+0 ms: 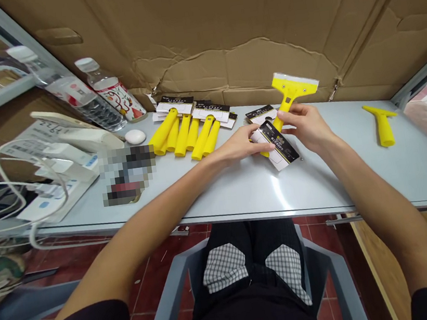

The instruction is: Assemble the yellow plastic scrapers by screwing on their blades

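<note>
My right hand (307,125) grips the handle of a yellow scraper (290,90), whose wide blade end points up and away from me. My left hand (241,145) pinches a black-and-white cardboard label sleeve (280,146) that sits around the lower end of that handle. Both hands hover just above the pale grey table (241,188) at its middle.
A row of several yellow scrapers with label cards (189,129) lies at the back left. One bare yellow scraper (382,124) lies at the right. More label cards (260,113), a white oval object (135,136), plastic bottles (110,95), a power strip with cables (49,187) and a cardboard wall (220,33) surround them.
</note>
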The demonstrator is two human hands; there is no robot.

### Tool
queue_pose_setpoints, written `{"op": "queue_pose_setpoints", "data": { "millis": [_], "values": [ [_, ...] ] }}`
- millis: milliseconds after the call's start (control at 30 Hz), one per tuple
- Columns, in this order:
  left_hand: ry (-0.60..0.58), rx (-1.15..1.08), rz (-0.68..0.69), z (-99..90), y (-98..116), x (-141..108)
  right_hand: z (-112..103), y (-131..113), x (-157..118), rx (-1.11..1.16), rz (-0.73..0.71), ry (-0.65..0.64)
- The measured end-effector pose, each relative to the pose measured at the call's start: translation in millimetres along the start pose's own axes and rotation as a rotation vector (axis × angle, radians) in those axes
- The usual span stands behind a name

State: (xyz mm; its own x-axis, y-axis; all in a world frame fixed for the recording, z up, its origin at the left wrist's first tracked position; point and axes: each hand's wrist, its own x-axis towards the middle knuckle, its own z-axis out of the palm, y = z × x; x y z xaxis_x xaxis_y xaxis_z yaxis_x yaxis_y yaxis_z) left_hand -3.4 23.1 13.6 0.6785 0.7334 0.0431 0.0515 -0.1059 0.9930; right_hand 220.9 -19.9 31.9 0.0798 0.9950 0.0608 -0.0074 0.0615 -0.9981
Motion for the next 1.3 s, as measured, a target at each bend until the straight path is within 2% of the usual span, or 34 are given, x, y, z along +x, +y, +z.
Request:
{"op": "queue_pose_setpoints", "data": {
  "millis": [100, 367, 567, 667, 967, 1067, 1200, 1300],
  "values": [
    [-0.050, -0.060, -0.032, 2.2, 0.1, -1.1, 3.2, -1.9, -1.8, -0.031, -0.028, -0.028],
    [-0.011, -0.419, -0.094, 16.9, -7.5, -1.9, 3.8, -10.8, -4.0, 0.046, -0.065, 0.047],
    [0.029, -0.323, -0.024, 18.2, -6.6, -3.2, -5.9, -15.6, 2.8, 0.083, -0.141, 0.197],
    [0.079, -0.283, 0.034, 18.9, -3.6, -4.4, -9.2, -15.3, 3.0, 0.070, -0.173, 0.218],
    [0.326, -0.221, 0.116, 11.4, -1.5, -1.9, 11.0, -6.0, -5.0, -0.055, -0.180, 0.092],
    [0.327, -0.228, 0.124, 11.0, 0.2, -1.8, 10.5, -0.3, -2.0, -0.082, -0.175, 0.029],
    [0.326, -0.246, 0.120, 12.3, 1.6, -1.3, 5.4, -0.7, -2.0, -0.066, -0.069, -0.124],
    [0.328, -0.293, 0.110, 10.4, 0.6, 1.0, 4.3, -5.1, -5.8, -0.050, -0.029, -0.188]
  ]
}}
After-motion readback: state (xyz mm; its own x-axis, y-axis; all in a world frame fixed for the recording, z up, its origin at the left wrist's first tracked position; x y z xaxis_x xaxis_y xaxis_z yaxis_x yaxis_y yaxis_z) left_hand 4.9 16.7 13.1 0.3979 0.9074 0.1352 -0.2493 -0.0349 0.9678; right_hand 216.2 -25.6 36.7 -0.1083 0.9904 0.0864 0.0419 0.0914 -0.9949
